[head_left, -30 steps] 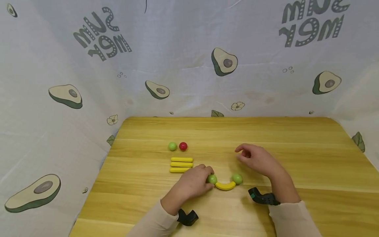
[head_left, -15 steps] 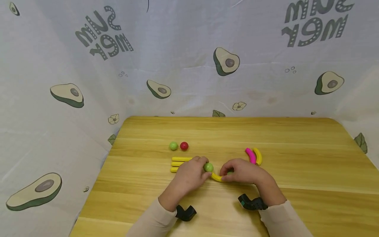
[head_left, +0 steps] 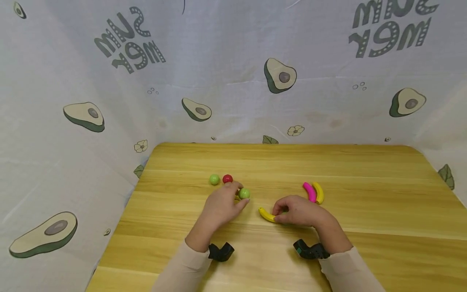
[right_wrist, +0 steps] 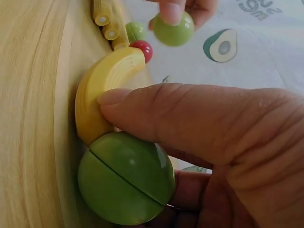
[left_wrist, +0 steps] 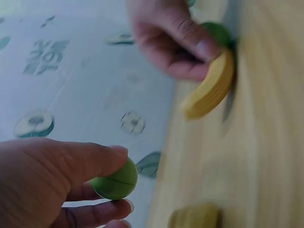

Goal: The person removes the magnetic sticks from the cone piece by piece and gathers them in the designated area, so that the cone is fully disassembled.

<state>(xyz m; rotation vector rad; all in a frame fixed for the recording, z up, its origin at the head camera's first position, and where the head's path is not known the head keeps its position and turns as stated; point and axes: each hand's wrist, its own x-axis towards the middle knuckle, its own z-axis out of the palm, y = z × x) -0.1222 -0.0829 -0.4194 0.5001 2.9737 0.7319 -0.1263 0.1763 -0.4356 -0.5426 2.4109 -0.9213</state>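
Note:
My left hand (head_left: 220, 205) pinches a glossy green ball (head_left: 244, 193) between thumb and fingers, held above the table in the left wrist view. To its right, my right hand (head_left: 300, 211) grips a curved yellow stick (head_left: 267, 215) near its right end. A second green ball (right_wrist: 126, 178) sits against that end, beneath the right thumb in the right wrist view, and my fingers mostly cover it in the head view. The stick's left end is bare, with a gap between it and the left hand's ball.
Behind the left hand lie a green ball (head_left: 214, 179) and a red ball (head_left: 228, 179). Straight yellow sticks (right_wrist: 109, 23) are largely hidden by that hand in the head view. A pink curved stick (head_left: 310, 192) and another yellow curved one (head_left: 318, 193) lie beyond the right hand.
The right hand came in and took hold of the curved yellow stick, uncovering two curved sticks behind it. My left hand pulled its green ball off the stick's end, away to the left.

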